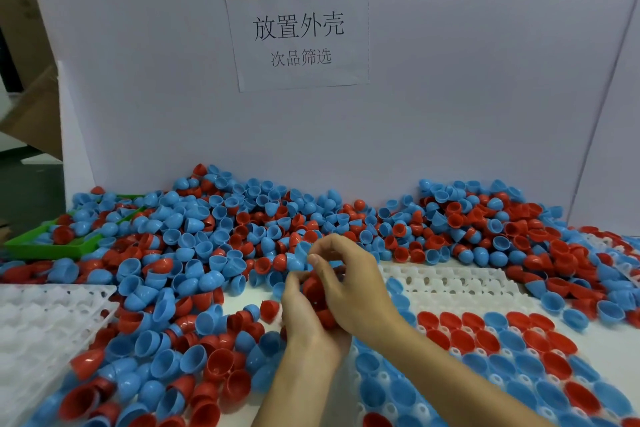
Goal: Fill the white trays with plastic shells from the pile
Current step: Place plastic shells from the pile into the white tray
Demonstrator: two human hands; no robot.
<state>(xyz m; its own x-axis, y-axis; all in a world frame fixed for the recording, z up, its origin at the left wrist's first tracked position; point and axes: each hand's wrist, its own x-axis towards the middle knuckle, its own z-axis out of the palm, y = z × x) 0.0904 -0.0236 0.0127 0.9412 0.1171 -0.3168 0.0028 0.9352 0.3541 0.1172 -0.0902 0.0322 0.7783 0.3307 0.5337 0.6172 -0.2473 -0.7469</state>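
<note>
A big pile of red and blue plastic shells (214,243) covers the table from left to right. A white tray (460,282) lies at the right; its near rows hold red and blue shells (512,340), its far rows stand bare. Another white tray (38,326) lies at the left with bare cups. My left hand (304,319) cups several red shells (317,291) above the table's middle. My right hand (346,284) is curled over them from the right, fingers bent at the top of the stack, with a blue shell (303,250) just behind its fingertips.
A green tray (45,246) sits at the far left, partly buried in shells. A white board (450,114) with a printed paper sign (298,31) stands upright behind the pile. More white trays (620,253) peek out at the far right edge.
</note>
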